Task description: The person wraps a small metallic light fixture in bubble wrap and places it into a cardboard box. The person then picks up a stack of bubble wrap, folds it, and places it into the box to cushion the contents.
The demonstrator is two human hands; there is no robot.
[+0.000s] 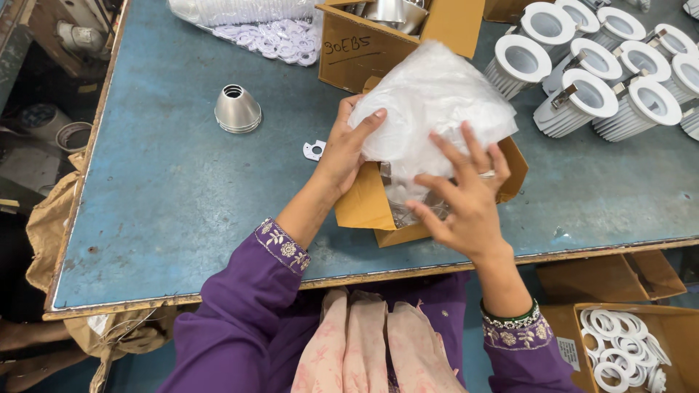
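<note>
Purple sleeves with embroidered cuffs fill the lower middle of the frame, reaching up over the near edge of the blue table (167, 196). That table takes up most of the picture. At centre sits a small open cardboard box (368, 207), and rising out of it is a crumpled clear plastic bag (429, 102), which both hands have hold of. The left hand (346, 149) presses against the bag's left side, thumb laid across the plastic and the fingers (351, 108) curled behind it, only partly open. The right hand (462, 193) covers the bag's lower front with its fingers (445, 153) spread wide and lightly bent, tips touching the plastic; a ring shows on one finger.

Behind the bag, at upper centre, stands a larger open carton (357, 54) with metal parts inside. White round lamp housings (582, 98) are crowded into the upper right. A silver metal cone (237, 110) stands alone at upper left, and a small white flat piece (314, 151) lies just beside the left hand. Lower right, below the table, a box holds white rings (619, 349).
</note>
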